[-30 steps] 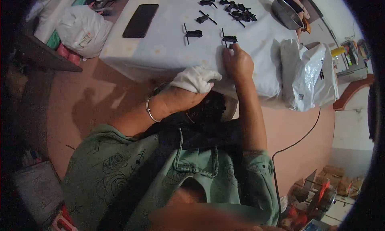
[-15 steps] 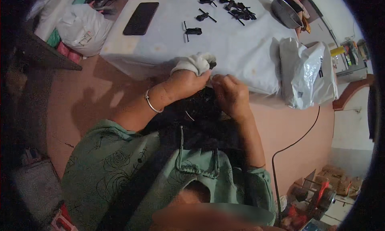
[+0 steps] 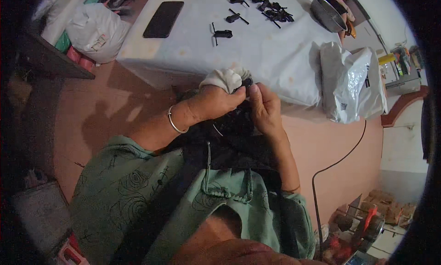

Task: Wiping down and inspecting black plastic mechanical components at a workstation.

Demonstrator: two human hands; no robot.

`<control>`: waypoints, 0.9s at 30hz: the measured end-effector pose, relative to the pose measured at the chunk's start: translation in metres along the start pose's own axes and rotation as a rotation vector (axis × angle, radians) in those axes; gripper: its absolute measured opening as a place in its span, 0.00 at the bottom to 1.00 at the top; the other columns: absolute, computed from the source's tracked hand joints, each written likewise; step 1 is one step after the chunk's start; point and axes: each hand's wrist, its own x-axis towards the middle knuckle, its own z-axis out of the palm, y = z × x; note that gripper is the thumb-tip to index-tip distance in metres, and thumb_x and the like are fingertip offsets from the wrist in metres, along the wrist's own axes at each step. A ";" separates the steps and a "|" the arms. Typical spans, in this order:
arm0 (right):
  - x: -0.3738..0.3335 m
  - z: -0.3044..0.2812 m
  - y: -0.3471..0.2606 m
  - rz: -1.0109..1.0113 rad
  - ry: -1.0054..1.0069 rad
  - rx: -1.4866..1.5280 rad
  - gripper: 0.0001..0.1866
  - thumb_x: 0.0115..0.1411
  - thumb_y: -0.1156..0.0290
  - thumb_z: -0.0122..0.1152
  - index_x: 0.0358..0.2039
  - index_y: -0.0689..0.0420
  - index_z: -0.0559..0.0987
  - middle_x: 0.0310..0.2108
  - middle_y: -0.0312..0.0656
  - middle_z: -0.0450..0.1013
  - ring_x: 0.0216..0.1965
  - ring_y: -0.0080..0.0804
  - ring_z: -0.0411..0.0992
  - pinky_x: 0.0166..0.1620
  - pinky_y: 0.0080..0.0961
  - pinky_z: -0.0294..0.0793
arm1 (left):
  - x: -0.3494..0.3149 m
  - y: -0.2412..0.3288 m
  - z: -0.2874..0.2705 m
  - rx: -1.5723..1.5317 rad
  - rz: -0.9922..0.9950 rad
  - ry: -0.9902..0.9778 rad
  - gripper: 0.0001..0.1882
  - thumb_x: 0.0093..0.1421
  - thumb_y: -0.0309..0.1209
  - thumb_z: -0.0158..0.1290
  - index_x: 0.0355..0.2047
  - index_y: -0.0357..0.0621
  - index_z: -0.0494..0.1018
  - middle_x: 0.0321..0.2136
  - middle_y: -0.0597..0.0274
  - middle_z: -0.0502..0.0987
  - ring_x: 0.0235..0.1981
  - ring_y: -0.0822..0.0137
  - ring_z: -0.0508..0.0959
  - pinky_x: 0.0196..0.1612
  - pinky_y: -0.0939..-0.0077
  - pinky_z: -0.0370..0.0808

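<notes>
Part [image 3: 247,83] between both hands
My left hand [image 3: 215,102] clasps it in cloth [image 3: 223,80], right hand [image 3: 267,108] pinching its end; I see it black, mostly hidden.

Prob. a rm in a home w/ a work spot: cloth-covered bench [image 3: 183,53] w/ phone [image 3: 163,20], metal bowl [image 3: 325,12] & sm. black parts [image 3: 278,13] on it; stuffed white bag [image 3: 94,33] on L side; reddish-pink floor [image 3: 301,141]; white wall [image 3: 404,145], grey lower down; brown boxes [image 3: 385,203] & misc. bits heaped bottom R. Can't tell exact rm type.
</notes>
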 end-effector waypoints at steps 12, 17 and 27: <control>0.003 0.028 0.020 0.054 0.105 0.293 0.15 0.61 0.65 0.45 0.24 0.63 0.70 0.17 0.34 0.65 0.24 0.16 0.58 0.29 0.19 0.63 | -0.001 -0.003 0.003 0.211 0.307 0.147 0.11 0.52 0.25 0.47 0.36 0.34 0.69 0.28 0.50 0.73 0.31 0.58 0.75 0.36 0.70 0.70; -0.001 0.028 0.024 0.132 0.104 0.234 0.15 0.62 0.65 0.44 0.24 0.63 0.70 0.18 0.32 0.65 0.24 0.16 0.58 0.29 0.18 0.62 | -0.007 -0.001 0.005 0.165 0.258 0.224 0.11 0.51 0.25 0.47 0.35 0.34 0.69 0.28 0.47 0.73 0.31 0.52 0.74 0.37 0.68 0.70; 0.000 0.030 0.022 0.149 0.065 0.305 0.16 0.62 0.65 0.45 0.23 0.63 0.71 0.20 0.29 0.66 0.25 0.15 0.59 0.30 0.16 0.63 | -0.005 0.000 0.001 0.389 0.357 0.083 0.11 0.50 0.26 0.47 0.35 0.34 0.68 0.29 0.45 0.72 0.31 0.49 0.73 0.34 0.67 0.70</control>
